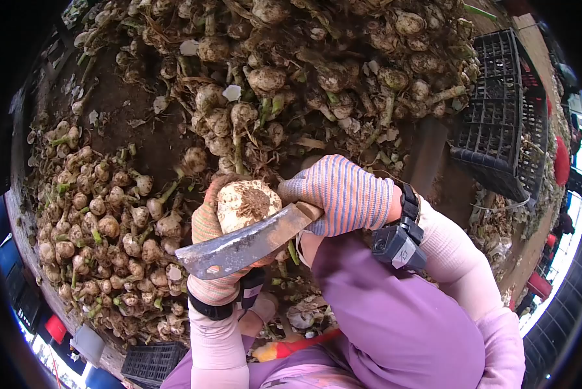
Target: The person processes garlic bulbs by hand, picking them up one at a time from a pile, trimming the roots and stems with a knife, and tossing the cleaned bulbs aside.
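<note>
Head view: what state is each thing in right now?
garlic bulb: held up, root end facing the camera.
knife: blade across the bulb's near side.
left hand: gloved, closed around the bulb.
right hand: gloved, closed on the knife handle.
garlic heap: loose, apart from both hands.
black crate: beside the heap, contents unclear.

Right hand (343, 194): knit glove with blue and pink stripes. Left hand (208, 228): knit glove with pink and orange stripes. Each wrist has a black strap (212, 310). The right one bears a black box (400, 245) with a pale label. Pale pink sleeves (459, 259) cover both arms. A purple garment (394, 324) covers the body, near.
</note>
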Tool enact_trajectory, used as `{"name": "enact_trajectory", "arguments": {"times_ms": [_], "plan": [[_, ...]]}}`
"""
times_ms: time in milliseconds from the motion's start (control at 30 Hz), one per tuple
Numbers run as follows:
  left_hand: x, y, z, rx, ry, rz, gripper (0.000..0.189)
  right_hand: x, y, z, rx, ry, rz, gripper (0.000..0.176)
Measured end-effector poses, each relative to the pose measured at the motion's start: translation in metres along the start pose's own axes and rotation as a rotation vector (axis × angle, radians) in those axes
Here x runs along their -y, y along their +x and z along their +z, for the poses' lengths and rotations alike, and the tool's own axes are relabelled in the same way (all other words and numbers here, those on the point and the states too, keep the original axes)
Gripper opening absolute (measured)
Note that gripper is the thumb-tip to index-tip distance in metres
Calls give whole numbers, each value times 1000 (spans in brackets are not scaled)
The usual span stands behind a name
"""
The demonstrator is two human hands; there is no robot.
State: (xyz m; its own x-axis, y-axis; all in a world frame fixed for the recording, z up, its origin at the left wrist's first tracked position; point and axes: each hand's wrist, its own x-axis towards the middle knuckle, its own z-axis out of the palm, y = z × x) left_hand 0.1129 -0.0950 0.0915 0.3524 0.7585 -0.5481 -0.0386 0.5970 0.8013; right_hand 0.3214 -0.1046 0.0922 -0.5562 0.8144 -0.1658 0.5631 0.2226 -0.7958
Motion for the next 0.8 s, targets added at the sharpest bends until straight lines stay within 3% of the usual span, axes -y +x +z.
{"name": "enact_trajectory", "arguments": {"times_ms": [133, 200, 233, 300, 333, 367, 433, 500, 533, 567, 633, 667, 700, 767, 800], "plan": [[15, 5, -7, -31, 147, 5, 76, 0, -6, 3, 38, 16, 30, 26], [9, 3, -6, 114, 406, 133, 34, -4, -8, 8, 34, 37, 43, 26], [8, 1, -2, 116, 405, 132, 34, -8, -8, 12, 11, 49, 40, 27], [6, -4, 8, 122, 390, 219, 69, -15, -10, 17, -12, 60, 41, 27], [7, -1, 9, 191, 519, 348, 62, -19, -11, 18, -54, 75, -13, 28], [9, -5, 16, 87, 208, 17, 51, -23, -13, 21, -96, 90, -65, 29], [-6, -14, 21, 282, 576, 170, 55, -42, -14, 29, -115, 24, -111, 31], [-18, -8, 17, 652, 1190, 854, 42, -61, -16, 35, -104, 107, -36, 37], [-12, -9, 20, 697, 743, 514, 38, -72, -18, 31, -46, -45, 173, 37], [-7, -15, 25, 686, 292, 167, 36, -77, -27, 31, -94, 26, 193, 33], [-22, -15, 31, 563, 96, 73, 47, -74, -39, 33, -281, 195, 186, 28], [-19, -14, 24, 475, -37, 66, 59, -64, -42, 20, -257, 99, 216, 25], [-14, -15, 17, 385, -170, 46, 72, -62, -42, 20, -332, 210, 182, 23], [-23, -5, 18, 251, -166, -114, 84, -54, -41, 19, -394, 205, 171, 21], [-2, -9, 12, 266, -462, 76, 95, -52, -40, 21, -392, 214, 166, 21]]}}
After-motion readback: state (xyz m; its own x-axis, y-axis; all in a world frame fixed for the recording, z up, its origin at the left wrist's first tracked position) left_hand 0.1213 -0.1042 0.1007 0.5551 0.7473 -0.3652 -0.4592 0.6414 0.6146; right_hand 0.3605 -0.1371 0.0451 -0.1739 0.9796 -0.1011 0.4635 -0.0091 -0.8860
